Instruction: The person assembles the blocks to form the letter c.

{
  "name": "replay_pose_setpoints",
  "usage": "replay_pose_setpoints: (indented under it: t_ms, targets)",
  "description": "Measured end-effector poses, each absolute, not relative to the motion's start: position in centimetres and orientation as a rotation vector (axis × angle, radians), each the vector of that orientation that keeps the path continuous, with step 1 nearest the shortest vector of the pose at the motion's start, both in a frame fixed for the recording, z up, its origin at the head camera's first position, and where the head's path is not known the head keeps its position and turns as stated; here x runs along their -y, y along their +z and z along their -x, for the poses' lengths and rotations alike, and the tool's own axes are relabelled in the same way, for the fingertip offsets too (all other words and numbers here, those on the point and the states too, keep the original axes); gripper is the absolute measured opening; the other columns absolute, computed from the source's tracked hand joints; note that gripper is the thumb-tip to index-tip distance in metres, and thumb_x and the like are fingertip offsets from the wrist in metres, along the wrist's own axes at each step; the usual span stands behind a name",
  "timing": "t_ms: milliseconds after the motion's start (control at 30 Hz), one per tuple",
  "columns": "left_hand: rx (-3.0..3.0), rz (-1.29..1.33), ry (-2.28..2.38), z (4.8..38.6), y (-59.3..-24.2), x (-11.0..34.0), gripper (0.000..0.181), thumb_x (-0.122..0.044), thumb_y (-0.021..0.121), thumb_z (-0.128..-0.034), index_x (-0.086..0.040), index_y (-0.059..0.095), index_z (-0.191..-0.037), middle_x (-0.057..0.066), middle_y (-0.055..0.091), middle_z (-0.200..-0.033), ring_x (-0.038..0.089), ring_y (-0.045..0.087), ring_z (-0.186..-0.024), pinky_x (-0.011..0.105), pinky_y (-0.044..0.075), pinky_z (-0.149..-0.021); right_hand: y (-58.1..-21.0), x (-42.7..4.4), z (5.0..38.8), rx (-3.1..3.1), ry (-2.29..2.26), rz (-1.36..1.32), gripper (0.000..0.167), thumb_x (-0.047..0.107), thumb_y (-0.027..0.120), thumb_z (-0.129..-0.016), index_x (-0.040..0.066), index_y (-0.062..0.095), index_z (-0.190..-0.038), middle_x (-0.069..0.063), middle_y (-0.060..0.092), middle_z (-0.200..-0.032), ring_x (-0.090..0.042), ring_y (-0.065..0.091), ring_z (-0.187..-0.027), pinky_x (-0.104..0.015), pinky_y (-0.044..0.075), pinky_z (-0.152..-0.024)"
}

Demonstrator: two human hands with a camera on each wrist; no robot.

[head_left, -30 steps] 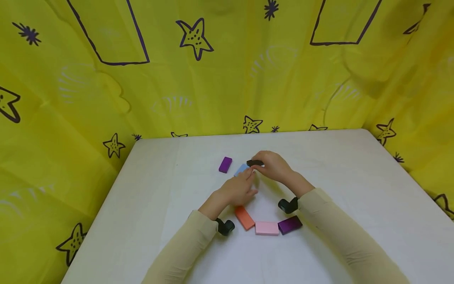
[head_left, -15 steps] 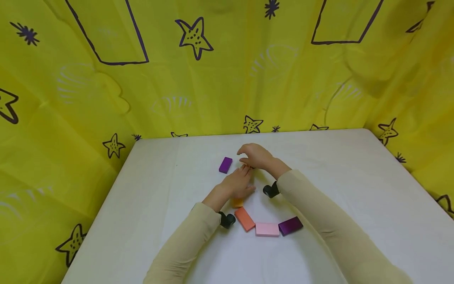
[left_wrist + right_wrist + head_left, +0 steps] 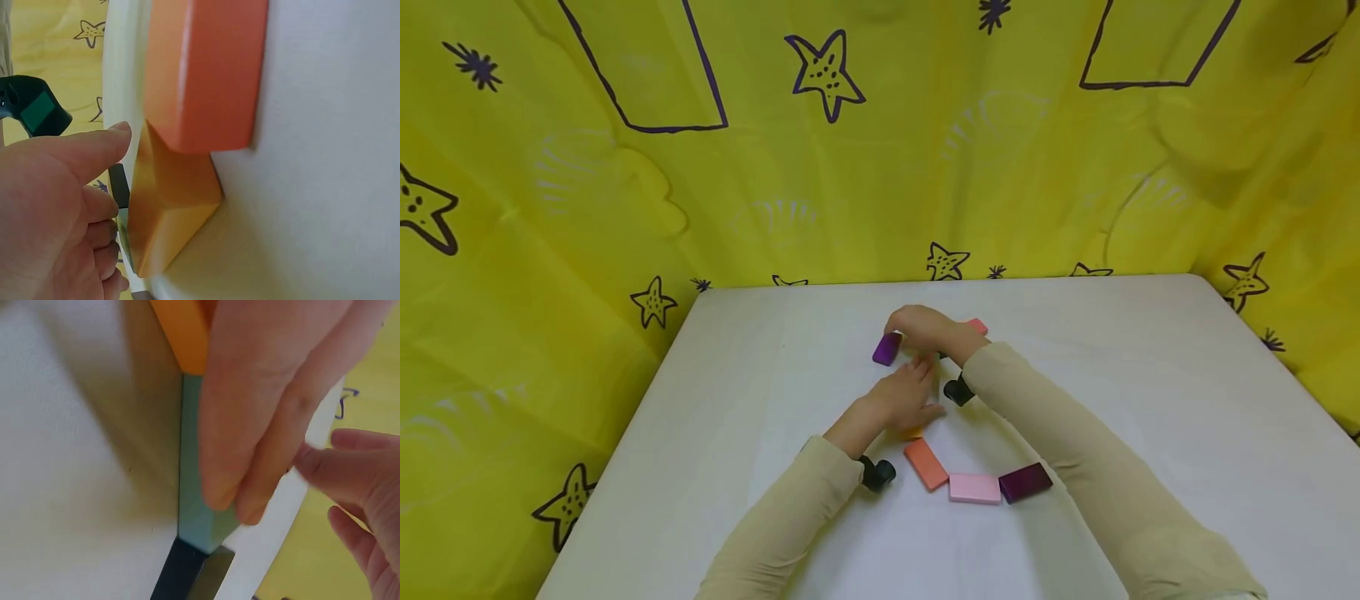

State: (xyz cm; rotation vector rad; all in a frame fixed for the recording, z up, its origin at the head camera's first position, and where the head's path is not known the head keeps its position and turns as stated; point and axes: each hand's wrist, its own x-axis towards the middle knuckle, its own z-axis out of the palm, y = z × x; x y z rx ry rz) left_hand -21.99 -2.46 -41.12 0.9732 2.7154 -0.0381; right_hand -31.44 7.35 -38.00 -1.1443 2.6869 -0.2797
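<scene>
My left hand lies over the blocks with straight fingers; its fingertips rest on a pale blue-green block in the right wrist view. That block's far end meets a black block, and its near end meets a yellow-orange block. My right hand reaches over a purple block, fingers bent at its upper edge; no firm grip shows. In the right wrist view, the right hand's thumb and fingers are apart. From the yellow-orange block, a coral-orange block, a pink block and a dark purple block curve on.
A coral-pink block shows partly behind my right wrist. Everything lies on a white table, with a yellow patterned curtain along its back and sides. Dark wrist camera mounts hang close to the tabletop.
My right hand has let go of the black block and moved left to the purple block. My left hand stays about where it was. The coral-pink block has come into view.
</scene>
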Motion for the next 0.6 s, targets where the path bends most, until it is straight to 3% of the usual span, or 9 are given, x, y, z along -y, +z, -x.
replay_pose_setpoints:
  t_ms: [133, 600]
  targets:
    - [-2.711, -0.954, -0.039, 22.1, -41.4, 2.5, 0.071, -0.044, 0.040, -0.0960, 0.002, 0.017, -0.145, 0.014, 0.009, -0.151, 0.022, 0.005, -0.138, 0.029, 0.009, -0.110, -38.0, -6.6, 31.4, -2.652, -0.196, 1.147, 0.031, -0.007, 0.056, -0.083, 0.008, 0.069, -0.107, -0.003, 0.065, -0.104, -0.019, 0.056, -0.098, -0.033, 0.041, -0.094]
    - [-2.707, -0.947, -0.066, 22.0, -41.5, 2.4, 0.068, -0.044, 0.040, -0.0961, 0.001, 0.021, -0.144, 0.012, 0.013, -0.151, 0.019, 0.008, -0.138, 0.027, 0.010, -0.109, -38.8, -6.5, 31.9, -2.684, -0.074, 1.362, 0.018, -0.001, 0.061, -0.085, 0.007, 0.072, -0.097, -0.005, 0.065, -0.095, -0.020, 0.058, -0.088, -0.031, 0.046, -0.084]
